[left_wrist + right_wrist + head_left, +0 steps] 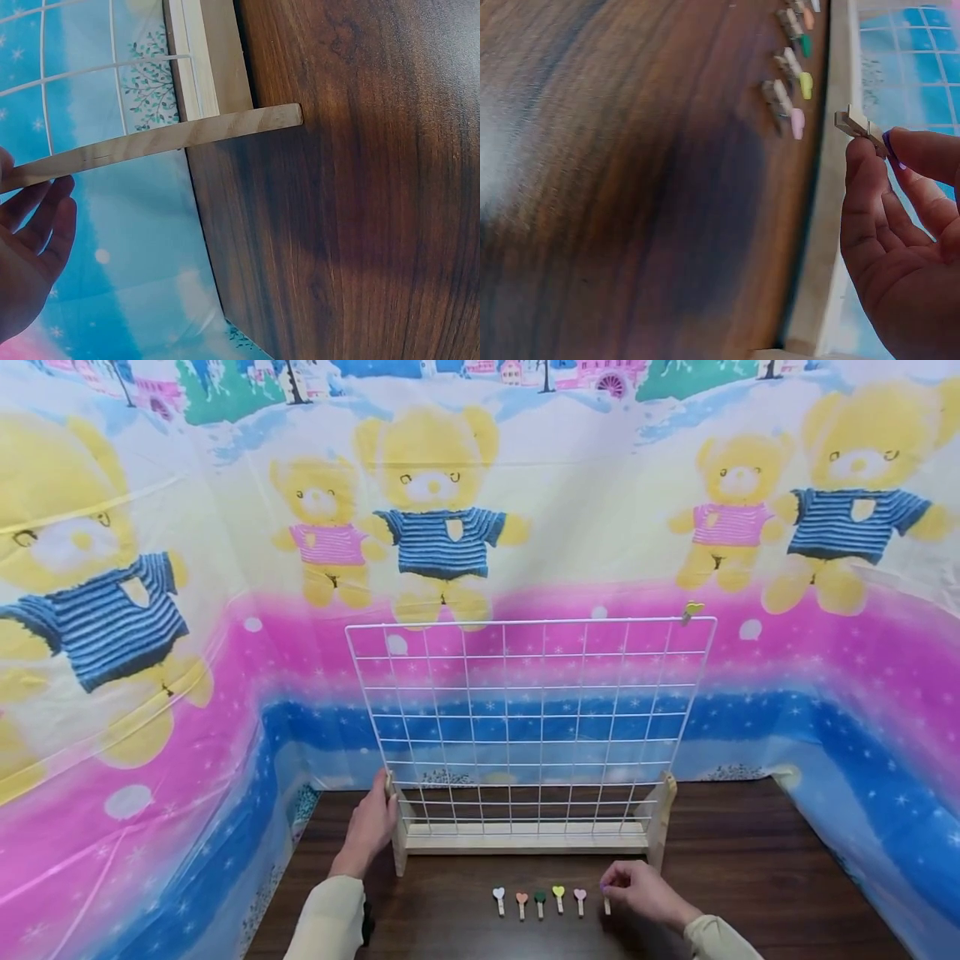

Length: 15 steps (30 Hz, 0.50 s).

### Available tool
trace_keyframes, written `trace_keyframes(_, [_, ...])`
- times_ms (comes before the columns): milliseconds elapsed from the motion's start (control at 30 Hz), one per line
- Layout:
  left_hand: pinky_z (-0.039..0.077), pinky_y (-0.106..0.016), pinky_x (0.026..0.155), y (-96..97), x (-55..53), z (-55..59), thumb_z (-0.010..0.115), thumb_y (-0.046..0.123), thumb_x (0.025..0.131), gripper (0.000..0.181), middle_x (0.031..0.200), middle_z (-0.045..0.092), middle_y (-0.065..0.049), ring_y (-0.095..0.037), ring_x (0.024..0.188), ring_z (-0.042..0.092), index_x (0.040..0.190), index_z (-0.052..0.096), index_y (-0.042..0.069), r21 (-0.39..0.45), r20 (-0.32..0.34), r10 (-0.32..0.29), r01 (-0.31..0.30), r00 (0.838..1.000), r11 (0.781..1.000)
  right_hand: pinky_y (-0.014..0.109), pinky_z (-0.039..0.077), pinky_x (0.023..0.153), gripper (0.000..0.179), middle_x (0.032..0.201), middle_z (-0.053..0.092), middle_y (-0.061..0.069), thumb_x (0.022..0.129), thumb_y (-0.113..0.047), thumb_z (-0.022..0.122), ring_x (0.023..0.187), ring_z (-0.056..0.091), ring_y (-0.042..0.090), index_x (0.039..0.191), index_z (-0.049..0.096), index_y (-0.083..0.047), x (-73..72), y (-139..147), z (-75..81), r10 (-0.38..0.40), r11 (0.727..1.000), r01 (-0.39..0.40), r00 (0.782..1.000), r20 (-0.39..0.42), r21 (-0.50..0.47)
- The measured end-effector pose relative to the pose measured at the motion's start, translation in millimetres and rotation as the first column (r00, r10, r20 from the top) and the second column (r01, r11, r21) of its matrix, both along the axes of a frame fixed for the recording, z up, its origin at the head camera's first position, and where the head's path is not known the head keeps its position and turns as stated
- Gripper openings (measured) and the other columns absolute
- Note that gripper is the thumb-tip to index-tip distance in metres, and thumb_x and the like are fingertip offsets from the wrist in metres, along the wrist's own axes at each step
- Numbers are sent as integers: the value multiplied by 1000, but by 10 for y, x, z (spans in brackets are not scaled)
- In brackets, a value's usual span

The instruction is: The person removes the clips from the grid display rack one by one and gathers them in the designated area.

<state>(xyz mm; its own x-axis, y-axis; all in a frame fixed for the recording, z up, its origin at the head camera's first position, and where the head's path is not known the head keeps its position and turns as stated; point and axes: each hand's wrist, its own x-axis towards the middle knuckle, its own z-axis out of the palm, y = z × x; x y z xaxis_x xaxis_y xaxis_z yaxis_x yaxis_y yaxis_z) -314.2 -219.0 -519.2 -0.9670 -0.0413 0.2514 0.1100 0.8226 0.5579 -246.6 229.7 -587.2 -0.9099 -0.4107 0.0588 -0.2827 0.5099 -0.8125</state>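
Observation:
In the head view my left hand [369, 825] holds the upper end of the left wooden upright [399, 839] of a white wire grid rack [525, 739]. The left wrist view shows thumb and fingers on opposite faces of this upright [172, 136]. My right hand [647, 892] pinches a small wooden clothespin [857, 124] with a purple decoration between thumb and index finger, raised off the table. To its left lie heart-topped clothespins in a row: pink [580, 902], yellow [558, 898], dark green [540, 904], orange [522, 904] and white [499, 900].
A yellow-green heart clothespin [692, 611] is clipped on the grid's top bar near the right corner. The rack has a wooden base bar [525, 843] and a right upright [660, 818]. Bear-printed cloth [585, 527] hangs behind the brown table [750, 860].

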Motion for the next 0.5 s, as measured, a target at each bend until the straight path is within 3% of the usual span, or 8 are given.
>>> trace_keyframes(200, [48, -55, 78, 9, 12, 4, 49, 13, 98, 50, 120, 57, -27, -41, 97, 61, 142, 27, 7, 17, -3, 7, -7, 1000, 1000, 26, 47, 50, 5, 68, 59, 0, 87, -3, 63, 56, 55, 10, 84, 63, 0, -25, -24, -154, 0, 1000, 2, 997, 80, -27])
trace_keyframes(500, [48, -54, 77, 9, 12, 8, 48, 13, 99, 51, 120, 56, -28, -41, 97, 61, 144, 25, 6, 8, 8, -3, 3, 1000, 1000, 24, 44, 46, 7, 65, 59, 1, 85, -3, 66, 52, 53, 8, 78, 63, -2, -50, 8, -323, -10, 1000, 9, 999, 37, 15])
